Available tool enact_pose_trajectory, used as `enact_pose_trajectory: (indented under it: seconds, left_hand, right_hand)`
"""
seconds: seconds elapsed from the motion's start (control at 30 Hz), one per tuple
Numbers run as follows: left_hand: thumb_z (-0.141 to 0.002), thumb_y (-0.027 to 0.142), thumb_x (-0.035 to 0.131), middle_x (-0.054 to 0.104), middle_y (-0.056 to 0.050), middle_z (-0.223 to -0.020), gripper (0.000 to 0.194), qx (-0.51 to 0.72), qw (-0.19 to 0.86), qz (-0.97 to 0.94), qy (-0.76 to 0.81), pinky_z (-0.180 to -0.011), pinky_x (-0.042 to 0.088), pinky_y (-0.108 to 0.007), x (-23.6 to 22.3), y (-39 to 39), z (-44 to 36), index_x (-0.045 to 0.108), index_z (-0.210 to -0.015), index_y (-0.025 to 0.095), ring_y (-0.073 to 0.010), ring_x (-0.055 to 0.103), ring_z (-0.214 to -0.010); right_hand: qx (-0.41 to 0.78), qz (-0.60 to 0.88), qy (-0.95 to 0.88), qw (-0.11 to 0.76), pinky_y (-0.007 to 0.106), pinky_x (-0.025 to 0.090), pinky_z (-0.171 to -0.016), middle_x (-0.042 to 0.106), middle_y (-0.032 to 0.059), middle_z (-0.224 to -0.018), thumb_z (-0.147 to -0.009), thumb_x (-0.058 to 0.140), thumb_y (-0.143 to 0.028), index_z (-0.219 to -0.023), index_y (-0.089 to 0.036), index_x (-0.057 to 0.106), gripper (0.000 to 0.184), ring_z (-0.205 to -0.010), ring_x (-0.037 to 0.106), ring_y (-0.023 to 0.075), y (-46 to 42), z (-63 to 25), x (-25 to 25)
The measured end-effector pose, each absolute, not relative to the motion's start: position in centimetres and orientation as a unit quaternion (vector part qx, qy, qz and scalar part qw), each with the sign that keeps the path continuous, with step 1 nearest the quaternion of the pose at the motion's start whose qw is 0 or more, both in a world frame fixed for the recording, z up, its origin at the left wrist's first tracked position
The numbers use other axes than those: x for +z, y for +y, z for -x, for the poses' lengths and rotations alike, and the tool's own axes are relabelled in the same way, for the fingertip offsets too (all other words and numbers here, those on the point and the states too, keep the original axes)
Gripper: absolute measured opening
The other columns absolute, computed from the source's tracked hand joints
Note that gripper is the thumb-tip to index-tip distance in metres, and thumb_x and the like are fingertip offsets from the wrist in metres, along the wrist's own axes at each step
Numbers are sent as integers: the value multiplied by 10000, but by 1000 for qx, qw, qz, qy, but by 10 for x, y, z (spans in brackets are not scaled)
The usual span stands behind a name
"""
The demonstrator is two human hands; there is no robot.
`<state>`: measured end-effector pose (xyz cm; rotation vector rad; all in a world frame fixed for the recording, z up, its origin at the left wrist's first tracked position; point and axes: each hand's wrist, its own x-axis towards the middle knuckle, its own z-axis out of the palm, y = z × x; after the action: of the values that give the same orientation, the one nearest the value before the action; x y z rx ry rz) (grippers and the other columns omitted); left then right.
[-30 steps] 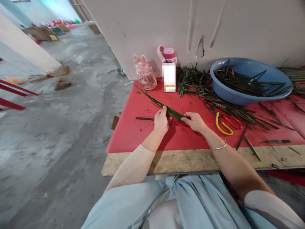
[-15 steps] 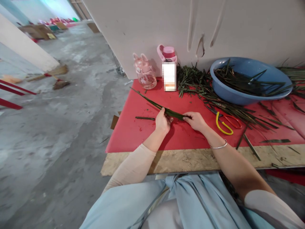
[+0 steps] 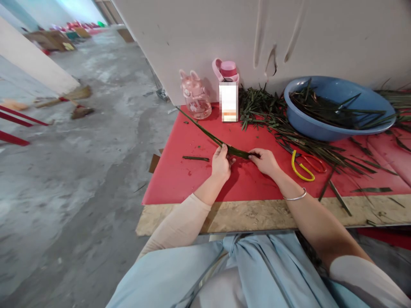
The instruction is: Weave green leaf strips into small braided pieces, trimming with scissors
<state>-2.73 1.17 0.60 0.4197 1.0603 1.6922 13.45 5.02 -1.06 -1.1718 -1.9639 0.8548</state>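
A long dark-green leaf (image 3: 237,152) is stretched between my two hands, just above the red table cover. My left hand (image 3: 221,162) pinches it near its middle, and the thin end runs up and left from there towards the pink cup. With thumb and fingertips, my right hand (image 3: 263,161) grips the wide end. A short cut piece of leaf (image 3: 195,158) lies on the cover left of my left hand. Scissors (image 3: 303,166) with one yellow and one red handle rest to the right of my right hand, partly against loose leaf strips.
A blue basin (image 3: 334,134) of leaves stands at the back right, with a pile of cut leaves (image 3: 261,105) beside it. A pink cup (image 3: 195,96) with ears and a pink-lidded bottle (image 3: 228,70) stand by the white panel. The wooden table edge (image 3: 244,216) runs in front.
Both hands have shifted slightly right with the leaf. Its thin end has risen a little, and more of the strip shows folded or split near my left thumb.
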Motion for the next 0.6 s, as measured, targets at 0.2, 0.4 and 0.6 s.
enact_pose_trajectory:
  seconds: [0.2,0.4,0.6]
  left_hand:
    - [-687,446,718,605,23,-762,315,714,494,-198,455,-498,462,-166,4,12,28,566,-804,196,-62,544,-571]
    - [-672,398,747,580,40,-692,305,714,514,-157,448,-474,436,-159,13,13,32,547,-764,188,-47,516,-513]
    - [-699,384,726,571,49,-683,268,708,519,-164,450,-437,385,-161,15,15,36,569,-800,191,-43,489,-487]
  right_hand:
    - [343,475,-730,352,263,437,-694,715,36,-841,-775,576,-251,-914,-172,710,209,-738,608,162,51,-134,-11]
    - [394,470,-713,339,239,392,-602,654,-1,-676,-750,583,-296,-805,-155,703,193,-609,528,120,49,-135,-5]
    - [477,468,-642,375,221,376,-526,591,-15,-592,-708,631,-389,-813,-148,674,267,-542,474,99,49,-134,-5]
